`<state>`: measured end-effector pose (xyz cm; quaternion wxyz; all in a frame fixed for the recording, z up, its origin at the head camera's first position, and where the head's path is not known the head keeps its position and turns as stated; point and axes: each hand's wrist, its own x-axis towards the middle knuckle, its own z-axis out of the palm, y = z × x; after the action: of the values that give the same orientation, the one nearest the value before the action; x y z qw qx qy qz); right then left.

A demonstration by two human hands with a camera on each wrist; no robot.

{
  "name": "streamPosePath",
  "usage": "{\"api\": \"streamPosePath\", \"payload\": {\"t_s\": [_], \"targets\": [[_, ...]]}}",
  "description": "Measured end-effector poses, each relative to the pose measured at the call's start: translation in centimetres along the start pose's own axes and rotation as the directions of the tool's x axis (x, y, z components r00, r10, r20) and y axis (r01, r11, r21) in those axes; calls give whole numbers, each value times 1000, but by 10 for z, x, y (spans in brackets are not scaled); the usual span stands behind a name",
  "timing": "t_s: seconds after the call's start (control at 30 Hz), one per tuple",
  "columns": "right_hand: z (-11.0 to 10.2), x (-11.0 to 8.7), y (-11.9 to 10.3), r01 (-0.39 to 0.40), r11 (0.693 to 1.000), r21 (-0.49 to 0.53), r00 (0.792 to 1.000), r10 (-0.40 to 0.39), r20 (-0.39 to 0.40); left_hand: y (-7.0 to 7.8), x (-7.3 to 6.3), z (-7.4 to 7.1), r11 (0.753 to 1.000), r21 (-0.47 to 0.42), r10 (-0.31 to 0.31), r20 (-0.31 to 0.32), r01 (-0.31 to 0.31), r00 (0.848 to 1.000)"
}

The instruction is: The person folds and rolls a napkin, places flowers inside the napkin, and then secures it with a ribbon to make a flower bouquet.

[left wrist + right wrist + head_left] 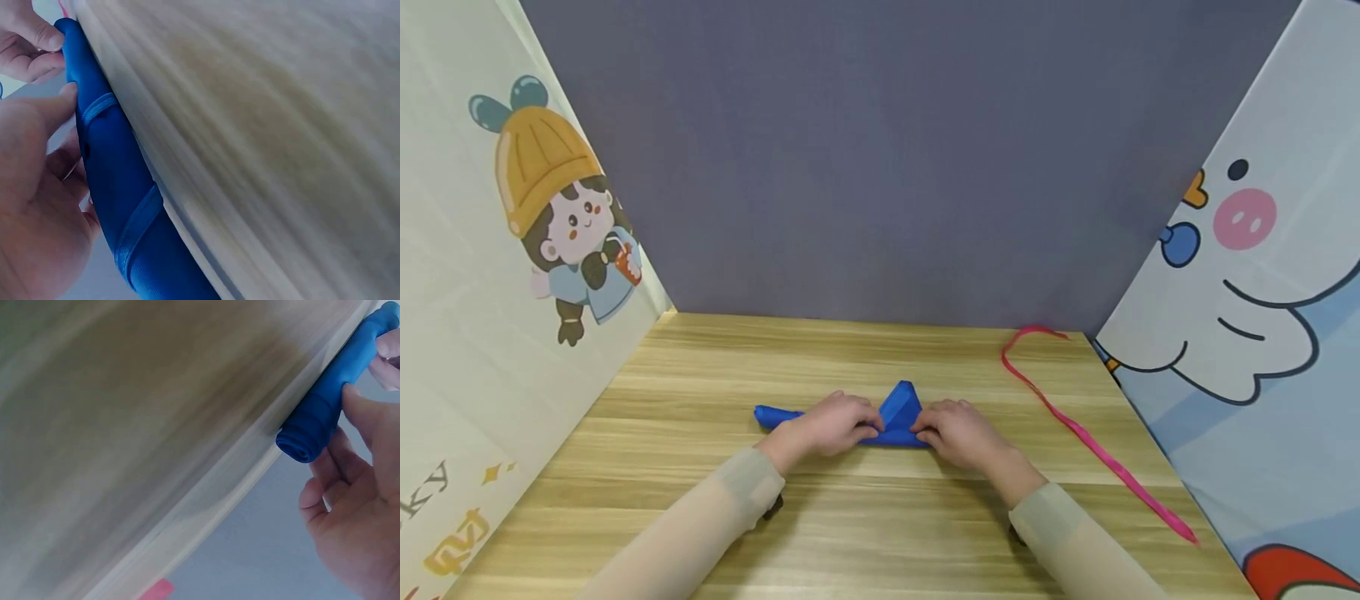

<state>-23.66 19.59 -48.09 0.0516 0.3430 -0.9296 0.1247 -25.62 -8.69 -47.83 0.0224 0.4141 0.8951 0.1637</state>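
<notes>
A blue cloth (897, 437) lies rolled into a long tube on the table, with a pointed flap (902, 405) of it spread out on the far side. My left hand (835, 422) pinches the roll near its middle, left of the flap. At the roll's right end, my right hand (961, 432) grips it between thumb and fingers. The left end extends past my left hand. Raised diagonal bands cross the rolled cloth (115, 169) in the left wrist view. From the right wrist, the spiral end of the roll (300, 447) shows beside my curled fingers.
A long pink ribbon (1093, 448) lies in a curve on the right of the wooden table (715, 358). A grey panel (887, 167) stands behind the table, and cartoon-printed panels (452, 275) flank it on both sides.
</notes>
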Motion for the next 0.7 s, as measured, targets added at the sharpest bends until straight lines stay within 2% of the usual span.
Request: {"api": "streamPosePath", "payload": {"t_s": [0.2, 0.27, 0.7], "targets": [[0, -2, -4, -19, 999, -37, 1000, 20, 14, 7, -1, -2, 996, 86, -9, 10, 8, 1000], [0, -3, -4, -19, 999, -30, 1000, 19, 24, 8, -2, -2, 996, 90, -7, 11, 6, 1000], [0, -4, 2, 21, 1000, 6, 1000, -21, 8, 3, 1, -3, 1000, -19, 2, 45, -2, 999]]}}
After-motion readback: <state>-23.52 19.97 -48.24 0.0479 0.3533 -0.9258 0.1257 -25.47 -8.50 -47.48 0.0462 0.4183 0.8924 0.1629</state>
